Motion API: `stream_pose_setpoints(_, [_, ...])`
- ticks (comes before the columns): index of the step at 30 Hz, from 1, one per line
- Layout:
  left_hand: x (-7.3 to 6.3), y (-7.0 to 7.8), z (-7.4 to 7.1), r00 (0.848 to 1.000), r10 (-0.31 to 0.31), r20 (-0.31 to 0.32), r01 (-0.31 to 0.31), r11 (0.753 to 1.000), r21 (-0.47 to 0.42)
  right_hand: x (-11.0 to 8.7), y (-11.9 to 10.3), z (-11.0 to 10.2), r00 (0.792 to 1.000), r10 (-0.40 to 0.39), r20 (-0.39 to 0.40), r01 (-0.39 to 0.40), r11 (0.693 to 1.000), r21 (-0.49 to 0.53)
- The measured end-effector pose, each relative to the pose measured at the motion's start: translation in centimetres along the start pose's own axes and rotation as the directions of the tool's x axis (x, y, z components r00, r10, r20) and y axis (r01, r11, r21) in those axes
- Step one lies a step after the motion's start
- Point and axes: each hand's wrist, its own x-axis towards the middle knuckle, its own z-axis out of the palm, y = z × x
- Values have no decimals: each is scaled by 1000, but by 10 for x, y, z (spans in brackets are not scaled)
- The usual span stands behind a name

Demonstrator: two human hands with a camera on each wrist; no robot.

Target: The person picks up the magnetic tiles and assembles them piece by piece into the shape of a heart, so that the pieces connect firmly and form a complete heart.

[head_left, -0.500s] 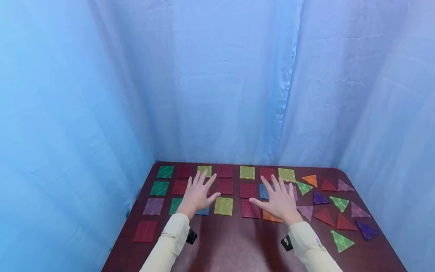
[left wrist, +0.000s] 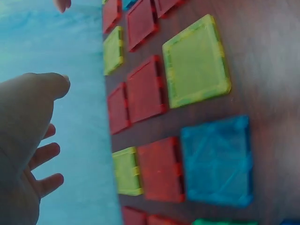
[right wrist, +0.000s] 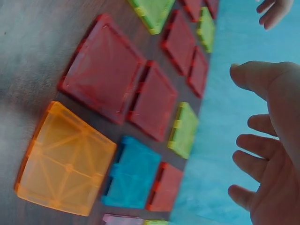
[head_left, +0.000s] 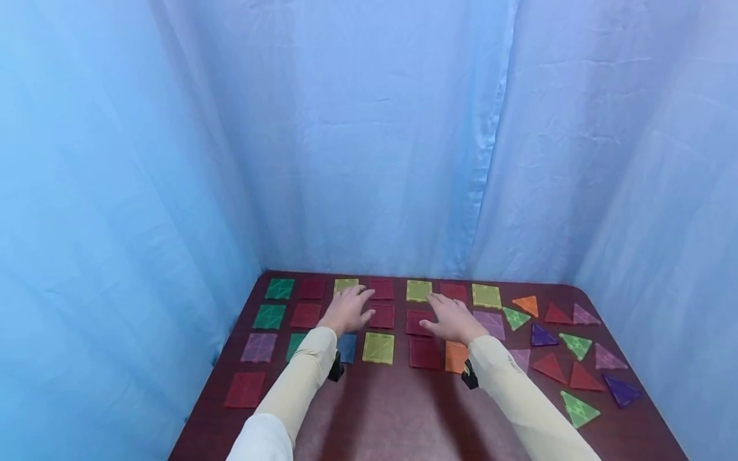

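Observation:
My left hand (head_left: 344,311) hovers over the left half of the tile rows, fingers relaxed and holding nothing. Under and around it lie a yellow square tile (head_left: 378,348), a blue square tile (left wrist: 217,161) and a red square tile (left wrist: 161,169). My right hand (head_left: 454,319) hangs over the right rows, also empty, its thumb spread from the fingers. Nearest to it are a dark red square tile (right wrist: 104,69), an orange square tile (right wrist: 66,159) and a blue tile (right wrist: 132,172), which the right hand and forearm hide in the head view.
Translucent triangle tiles, such as a green one (head_left: 579,408) and a purple one (head_left: 621,390), lie scattered on the right. Green squares (head_left: 269,316) and a red square (head_left: 245,389) lie at the left. Blue curtains (head_left: 369,141) surround the dark red table (head_left: 386,416).
Both hands have drawn inward toward each other, and their spread fingers have relaxed and come closer together. The tiles lie as before.

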Motion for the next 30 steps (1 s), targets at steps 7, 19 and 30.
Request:
stream_pose_setpoints(7, [10,8,38,993,-31,114,31,999,-4,9,4,31,996,28,87,-26,999,-19])
stream_pose_setpoints(19, [12,24,87,973,-55,225,43,997,60,5,-1,69,987,84,139,-76,995,-59])
stream_pose_setpoints(30, [9,25,90,965,-84,248,81,996,24,6,-3,70,985,104,139,-97,994,-53])
